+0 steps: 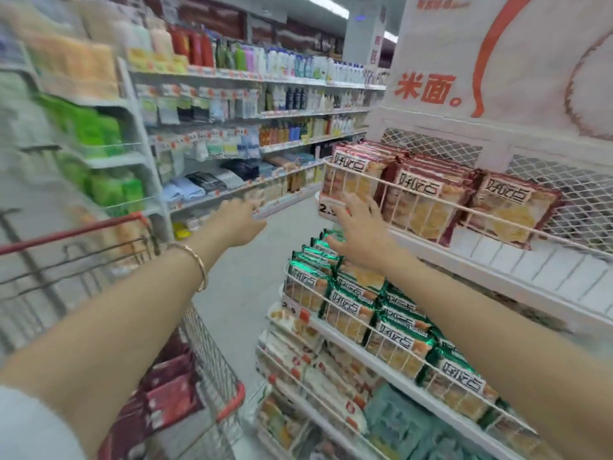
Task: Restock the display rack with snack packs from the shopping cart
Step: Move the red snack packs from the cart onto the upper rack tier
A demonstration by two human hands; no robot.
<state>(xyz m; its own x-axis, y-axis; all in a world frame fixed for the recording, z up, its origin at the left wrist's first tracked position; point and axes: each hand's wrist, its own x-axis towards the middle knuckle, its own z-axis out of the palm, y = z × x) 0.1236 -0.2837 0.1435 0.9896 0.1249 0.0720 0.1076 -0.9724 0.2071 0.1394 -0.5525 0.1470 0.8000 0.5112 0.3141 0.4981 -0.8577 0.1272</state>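
Two grips reaching out, both holding nothing. Left grip (239,224) hanging over the aisle, fingers loosely spread. Right grip (360,232) splaying its fingers at the left end of the display rack (530,263) top tier. Three rows of red snack packs (426,200) standing there, facing the aisle, long axis upright, leaning on the wire rail. Four rows of green packs (348,313) sitting one tier below, same way. Shopping cart (232,403) at lower left carrying cart packs (169,393), dark red, blurred, perhaps four.
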